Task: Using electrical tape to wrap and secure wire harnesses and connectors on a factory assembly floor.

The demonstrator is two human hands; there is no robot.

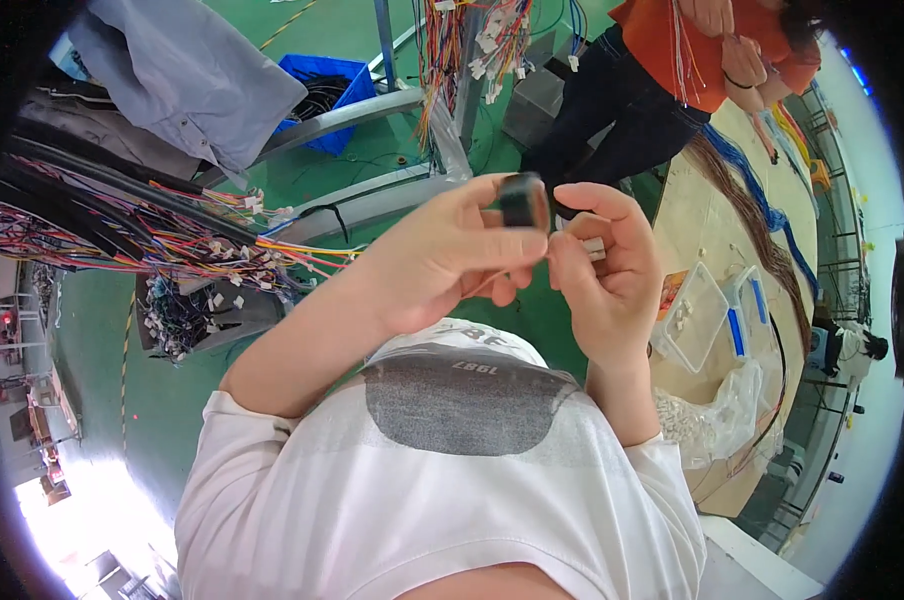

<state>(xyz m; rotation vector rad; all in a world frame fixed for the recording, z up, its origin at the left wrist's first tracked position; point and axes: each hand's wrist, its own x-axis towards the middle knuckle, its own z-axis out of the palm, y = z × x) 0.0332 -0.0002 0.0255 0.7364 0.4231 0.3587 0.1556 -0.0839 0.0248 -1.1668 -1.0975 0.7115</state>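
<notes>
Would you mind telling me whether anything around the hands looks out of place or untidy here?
Nothing looks damaged or spilled. The left hand holds a black tape roll and the right hand pinches beside it. The one untidy thing is a grey garment draped over the rack of coloured wire harnesses on the left.

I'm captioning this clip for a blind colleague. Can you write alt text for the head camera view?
Seen from above, a person's left hand holds a small black roll of tape in its grip, while the right hand pinches at it, above a white shirt. Bundles of coloured wires hang at left; another person in an orange top stands by a wooden board.
</notes>
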